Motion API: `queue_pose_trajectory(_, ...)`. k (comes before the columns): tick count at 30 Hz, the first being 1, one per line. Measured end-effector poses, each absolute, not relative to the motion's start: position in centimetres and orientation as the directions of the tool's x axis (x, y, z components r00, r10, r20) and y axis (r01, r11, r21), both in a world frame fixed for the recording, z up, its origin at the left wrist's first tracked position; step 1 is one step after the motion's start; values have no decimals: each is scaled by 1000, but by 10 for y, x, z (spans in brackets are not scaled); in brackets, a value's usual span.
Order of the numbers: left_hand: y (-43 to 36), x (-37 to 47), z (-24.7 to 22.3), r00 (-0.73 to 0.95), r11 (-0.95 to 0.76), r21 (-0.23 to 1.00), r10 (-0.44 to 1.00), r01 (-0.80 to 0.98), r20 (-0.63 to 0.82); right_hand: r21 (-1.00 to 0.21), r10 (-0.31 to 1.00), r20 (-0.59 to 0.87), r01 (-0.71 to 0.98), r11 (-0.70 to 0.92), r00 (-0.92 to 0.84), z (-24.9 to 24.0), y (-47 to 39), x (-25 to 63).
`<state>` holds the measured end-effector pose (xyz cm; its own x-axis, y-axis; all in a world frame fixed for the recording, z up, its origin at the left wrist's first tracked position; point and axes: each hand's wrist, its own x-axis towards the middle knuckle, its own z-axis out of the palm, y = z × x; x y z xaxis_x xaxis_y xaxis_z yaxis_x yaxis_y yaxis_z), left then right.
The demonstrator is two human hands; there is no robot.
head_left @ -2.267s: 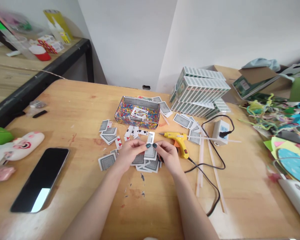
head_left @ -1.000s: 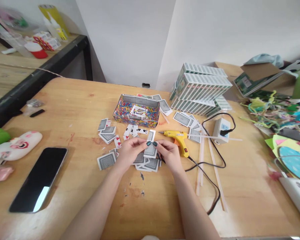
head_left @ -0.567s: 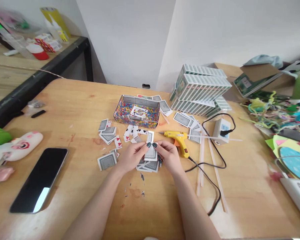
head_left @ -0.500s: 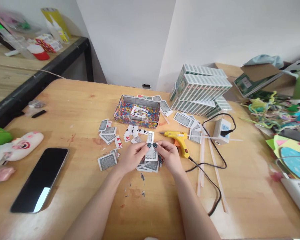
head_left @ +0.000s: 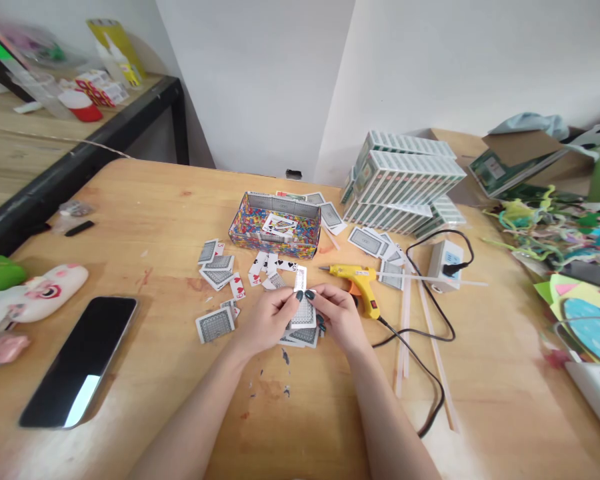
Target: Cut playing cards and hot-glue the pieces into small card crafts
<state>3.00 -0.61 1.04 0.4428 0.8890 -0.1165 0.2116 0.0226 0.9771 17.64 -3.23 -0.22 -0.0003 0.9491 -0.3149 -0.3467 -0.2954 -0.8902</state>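
My left hand (head_left: 269, 319) and my right hand (head_left: 338, 316) meet over the table, thumbs side by side, both pinching a grey-backed playing card (head_left: 303, 315). A narrow strip at the card's top end stands up above my thumbs and catches the light. Under my hands lie more cards (head_left: 300, 335), partly hidden. Beyond them is an open box (head_left: 275, 247) with a multicoloured pattern and a few cards inside. The yellow glue gun (head_left: 361, 288) lies just right of my right hand, its nozzle pointing left.
Scattered cards (head_left: 215, 325) lie left of my hands. A phone (head_left: 80, 363) is at the left. Glue sticks (head_left: 437, 360), a black cable and a white power socket (head_left: 444, 265) are at the right. Stacked card boxes (head_left: 405, 177) stand behind.
The strip at the card's top end now looks shinier and slightly tilted. My hands have shifted very slightly down in the view, still pinching the card.
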Motion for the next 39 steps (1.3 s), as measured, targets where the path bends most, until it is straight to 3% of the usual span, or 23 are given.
queue_pose_trajectory(19,1,22,7,445,-29,948,887,316,-121,-929,956,-287,-259,-264,55,-5,-31,176)
queue_pose_trajectory(26,15,12,3,360,36,982,927,186,-102,-969,975,-209,-148,-196,80,2,-30,171)
queue_pose_trajectory(33,21,-7,7,234,-41,959,972,281,-27,-988,924,-155,-82,-134,348,-4,-25,190)
queue_pose_trajectory(39,21,-19,5,481,21,919,847,393,-225,-992,893,-129,-46,-121,431,-6,-23,199)
